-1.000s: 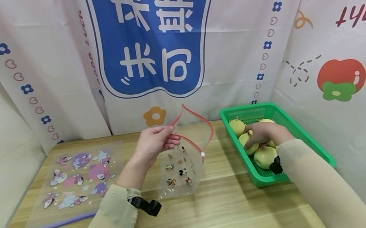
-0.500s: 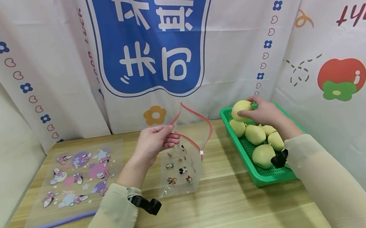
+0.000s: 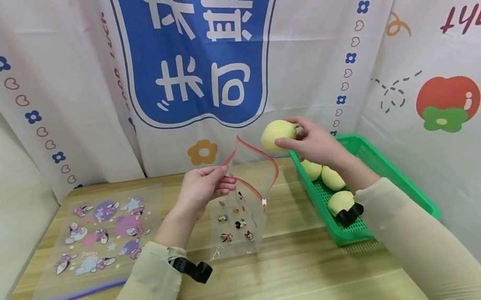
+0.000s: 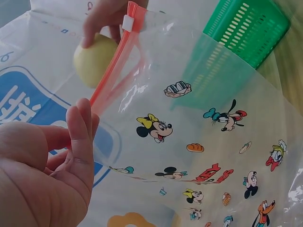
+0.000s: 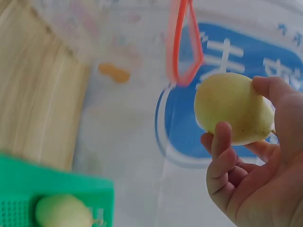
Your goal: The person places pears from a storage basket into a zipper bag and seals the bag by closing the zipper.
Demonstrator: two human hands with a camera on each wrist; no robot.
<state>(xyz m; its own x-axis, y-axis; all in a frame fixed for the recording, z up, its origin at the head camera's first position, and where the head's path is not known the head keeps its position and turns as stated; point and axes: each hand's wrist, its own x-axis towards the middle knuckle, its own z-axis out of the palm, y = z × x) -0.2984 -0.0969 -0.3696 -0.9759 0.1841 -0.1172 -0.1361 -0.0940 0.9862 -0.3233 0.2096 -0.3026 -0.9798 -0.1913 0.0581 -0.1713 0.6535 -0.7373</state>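
My left hand (image 3: 205, 185) pinches the red-edged mouth of a clear zip bag (image 3: 238, 224) printed with cartoon figures. The bag hangs upright with its mouth spread wide, and its white slider (image 4: 128, 22) sits at one end of the red zip. In my right hand (image 3: 316, 142) is a pale yellow-green pear (image 3: 277, 135), gripped between thumb and fingers. The pear is in the air just right of the bag's mouth, above the basket's far left corner. In the right wrist view the pear (image 5: 232, 108) has its stem toward my palm.
A green plastic basket (image 3: 412, 190) with several pears (image 3: 332, 177) stands on the right of the wooden table (image 3: 264, 294). At the left lies a flat clear bag (image 3: 102, 237) with pink and purple prints and a purple zip. Printed cloth (image 3: 315, 52) hangs behind.
My right hand has picked a pear out of the basket, lifting it and carrying it left toward the bag's mouth. The left hand and bag have barely moved.
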